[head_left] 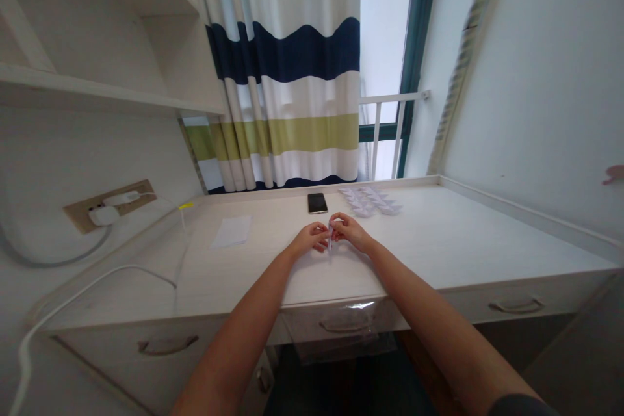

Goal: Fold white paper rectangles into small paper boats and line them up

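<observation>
Between my two hands, a small folded piece of white paper stands upright just above the desk. My left hand pinches it from the left, with the lower fingers curled. From the right, my right hand grips its upper part between thumb and fingers. Behind my hands, several folded white paper pieces with pointed ends lie in rows. A stack of flat white paper sheets rests on the desk to the left.
A black phone lies on the white desk behind my hands. Chargers sit in a wall socket at left, with a white cable over the desk's left side. A striped curtain hangs behind. Clear plastic hangs at the front edge.
</observation>
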A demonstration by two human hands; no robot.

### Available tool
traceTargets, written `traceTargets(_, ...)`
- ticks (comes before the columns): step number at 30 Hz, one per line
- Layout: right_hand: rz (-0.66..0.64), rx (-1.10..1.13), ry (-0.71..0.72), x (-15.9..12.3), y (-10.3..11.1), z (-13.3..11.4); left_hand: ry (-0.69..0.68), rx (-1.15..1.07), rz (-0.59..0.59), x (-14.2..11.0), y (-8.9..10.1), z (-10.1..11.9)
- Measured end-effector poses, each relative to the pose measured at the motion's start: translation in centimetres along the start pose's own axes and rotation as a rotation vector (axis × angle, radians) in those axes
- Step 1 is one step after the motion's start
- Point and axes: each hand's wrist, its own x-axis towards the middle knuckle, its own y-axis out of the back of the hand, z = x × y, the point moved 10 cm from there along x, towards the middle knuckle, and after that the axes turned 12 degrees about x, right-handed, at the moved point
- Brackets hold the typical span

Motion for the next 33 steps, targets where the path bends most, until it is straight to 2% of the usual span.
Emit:
traceTargets(4, -0.017, -0.005, 0.009, 0.2, 0.2, 0.3, 0.006, -0.030, 0.007, -0.1, 0.2, 0.0)
traceTargets(8, 0.021, -0.002, 0.017, 0.5, 1.0, 0.4, 0.006, -0.085, 0.010, -0.1, 0.3, -0.1)
traceTargets(10, 0.037, 0.004, 0.018, 0.5, 1.3, 0.4, 0.023, -0.097, 0.061, 0.0, 0.8, -0.4)
traceTargets(15, 0.046, 0.002, 0.008, 0.3, 1.2, 0.1, 0.041, 0.012, 0.280, -0.4, 3.0, -0.7)
traceTargets(20, 0.032, -0.031, 0.003, 0.2, 0.9, 0.1, 0.007, 0.099, 0.301, -0.4, 3.5, -0.3)
traceTargets(25, 0.062, -0.069, 0.013, 0.4, 1.5, 0.1, 0.018, 0.075, 0.443, -0.6, 5.2, -0.5)
traceTargets(33, 0.090, -0.172, 0.019, 0.7, 1.8, 0.5, 0.001, 0.169, 0.512, -1.1, 5.8, 0.4)
